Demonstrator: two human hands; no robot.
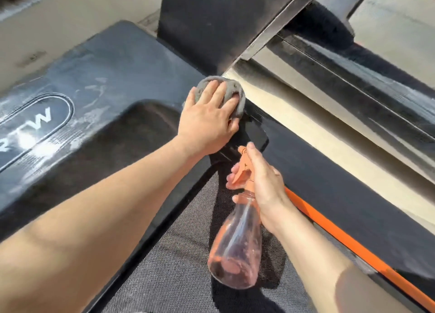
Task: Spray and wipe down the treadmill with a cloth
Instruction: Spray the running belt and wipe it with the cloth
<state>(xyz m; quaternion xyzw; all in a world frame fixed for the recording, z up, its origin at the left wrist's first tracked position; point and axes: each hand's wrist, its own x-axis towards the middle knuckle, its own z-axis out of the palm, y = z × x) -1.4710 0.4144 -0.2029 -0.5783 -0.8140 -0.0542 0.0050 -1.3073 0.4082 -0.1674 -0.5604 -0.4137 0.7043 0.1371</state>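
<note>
The black treadmill (98, 77) fills the view, its motor cover at left streaked with whitish smears. My left hand (207, 119) presses a bunched grey cloth (211, 82) flat against the cover's right corner, at the foot of the black upright post (200, 23). My right hand (261, 183) grips the neck of a clear spray bottle (235, 246) with an orange trigger head; the bottle tilts, nozzle toward the cloth, and hangs above the textured grey belt (179, 265). A little liquid lies in the bottle's bottom.
The black side rail (341, 195) with an orange stripe (329, 223) runs diagonally at right. Beyond it are pale floor and a second dark machine rail (353, 77). A logo plate with white letters (35, 124) sits on the cover at left.
</note>
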